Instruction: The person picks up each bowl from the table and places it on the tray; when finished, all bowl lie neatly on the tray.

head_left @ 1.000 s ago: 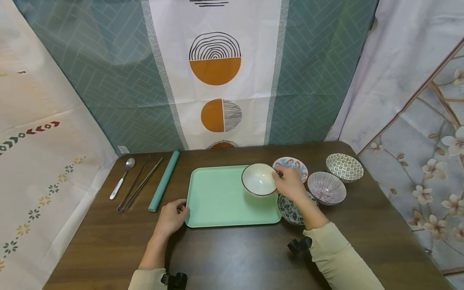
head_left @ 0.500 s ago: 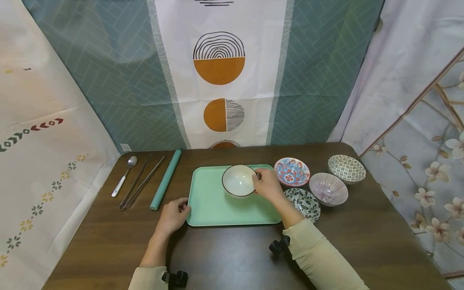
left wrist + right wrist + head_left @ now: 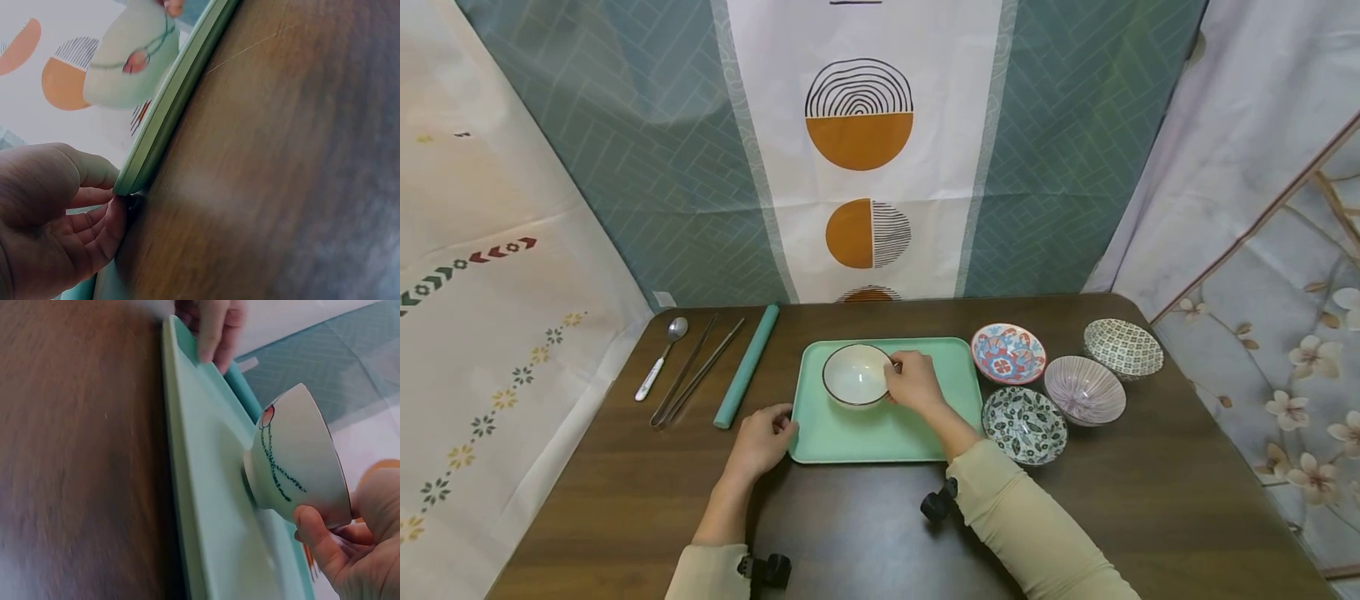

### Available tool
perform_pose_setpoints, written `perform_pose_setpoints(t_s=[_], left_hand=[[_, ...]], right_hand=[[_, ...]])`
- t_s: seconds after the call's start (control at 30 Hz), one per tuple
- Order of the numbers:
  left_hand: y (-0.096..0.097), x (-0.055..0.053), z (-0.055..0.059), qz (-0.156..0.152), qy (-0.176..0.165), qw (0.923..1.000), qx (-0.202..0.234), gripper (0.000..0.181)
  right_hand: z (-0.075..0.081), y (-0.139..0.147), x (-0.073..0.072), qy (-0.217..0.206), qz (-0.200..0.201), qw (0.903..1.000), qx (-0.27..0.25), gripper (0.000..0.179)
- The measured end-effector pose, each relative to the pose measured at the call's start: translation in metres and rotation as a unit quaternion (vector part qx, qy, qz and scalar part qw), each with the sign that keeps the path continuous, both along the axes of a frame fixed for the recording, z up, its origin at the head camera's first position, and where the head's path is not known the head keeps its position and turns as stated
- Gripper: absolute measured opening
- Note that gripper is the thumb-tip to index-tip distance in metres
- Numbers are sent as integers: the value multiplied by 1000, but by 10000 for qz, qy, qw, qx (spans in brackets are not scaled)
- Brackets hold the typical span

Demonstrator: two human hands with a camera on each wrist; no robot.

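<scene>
My right hand (image 3: 917,383) pinches the right rim of a white bowl (image 3: 854,377) with a dark edge. Green line decoration and a red spot show on the bowl's outside (image 3: 292,450) in the right wrist view. It stands upright over the left half of a mint-green tray (image 3: 887,443), its foot close over the tray's surface. At the tray's near left corner my left hand (image 3: 762,440) grips the edge; the left wrist view shows the fingers (image 3: 94,172) on both sides of the tray rim (image 3: 165,109).
Right of the tray stand a red-blue bowl (image 3: 1008,354), a leaf-patterned bowl (image 3: 1024,425), a purple-striped bowl (image 3: 1084,392) and a checked bowl (image 3: 1123,348). On the left lie a spoon (image 3: 658,360), metal tongs (image 3: 700,375) and a teal roll (image 3: 747,367).
My right hand has carried the white bowl leftward across the tray and lower, uncovering the red-blue and leaf-patterned bowls. The left hand keeps its place at the tray's corner.
</scene>
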State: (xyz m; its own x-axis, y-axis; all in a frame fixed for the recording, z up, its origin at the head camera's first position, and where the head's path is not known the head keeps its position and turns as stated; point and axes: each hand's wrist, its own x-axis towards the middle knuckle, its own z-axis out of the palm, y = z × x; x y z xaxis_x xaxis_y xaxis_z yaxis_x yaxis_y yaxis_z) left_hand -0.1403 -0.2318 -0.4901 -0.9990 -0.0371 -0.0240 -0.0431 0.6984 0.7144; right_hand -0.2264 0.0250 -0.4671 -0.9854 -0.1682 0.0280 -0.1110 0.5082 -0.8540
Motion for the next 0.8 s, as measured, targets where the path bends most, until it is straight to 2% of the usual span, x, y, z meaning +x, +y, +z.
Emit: perform_pose_setpoints(t_s=[0.23, 0.47, 0.6, 0.7, 0.8], left_hand=[[-1, 0, -1, -79, -45, 10000, 17, 35], [-1, -1, 0, -64, 7, 10000, -7, 34], [-1, -2, 0, -62, 80, 9999, 16, 32], [-2, -1, 0, -74, 100, 9999, 55, 31], [-3, 0, 0, -70, 95, 9998, 127, 31]], right_hand=[[-3, -19, -3, -237, 127, 9996, -124, 24], [0, -34, -13, -314, 0, 9992, -227, 25], [2, -43, -22, -718, -161, 9954, -618, 25], [2, -48, -26, -1118, -248, 9883, -1004, 27], [2, -52, -27, -1335, -246, 9819, -1323, 31]])
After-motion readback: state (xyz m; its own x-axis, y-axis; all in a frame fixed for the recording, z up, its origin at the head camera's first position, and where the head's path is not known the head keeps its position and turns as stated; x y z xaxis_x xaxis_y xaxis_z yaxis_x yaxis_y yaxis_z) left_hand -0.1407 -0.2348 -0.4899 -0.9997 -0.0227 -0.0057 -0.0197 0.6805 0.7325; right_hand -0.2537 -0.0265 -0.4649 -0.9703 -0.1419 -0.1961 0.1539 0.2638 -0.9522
